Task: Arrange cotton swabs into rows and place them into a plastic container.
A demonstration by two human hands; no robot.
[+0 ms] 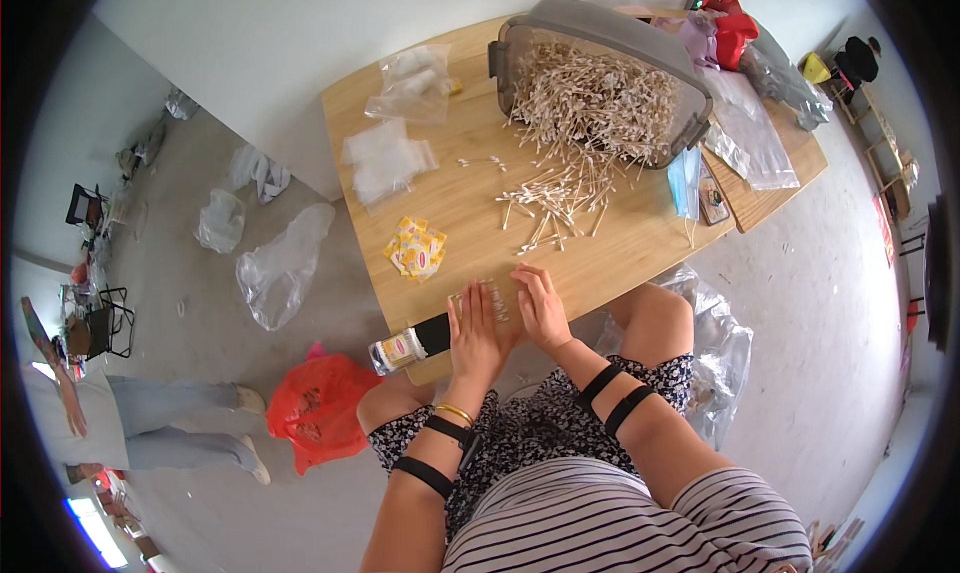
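Observation:
At the table's near edge, my left hand (476, 335) lies flat with its fingers stretched out. Some cotton swabs (498, 301) show beside its fingertips, and what lies beneath the palm is hidden. My right hand (542, 311) rests just to the right, fingers loosely extended and nothing visibly gripped. Left of the left hand are a flat black piece (433, 335) and a clear pack with a yellow label (398, 351). Farther in, loose cotton swabs (560, 201) spill from a grey see-through bin (600, 23) tipped on its side. Yellow-and-white printed cards (416, 248) form a small heap.
Clear plastic bags (388, 163) are stacked on the wooden table (455, 228)'s left side. A blue face mask (685, 183) and a phone (713, 201) lie at the right. Beside my legs is a red bag (325, 405). Another person (170, 423) stands at left.

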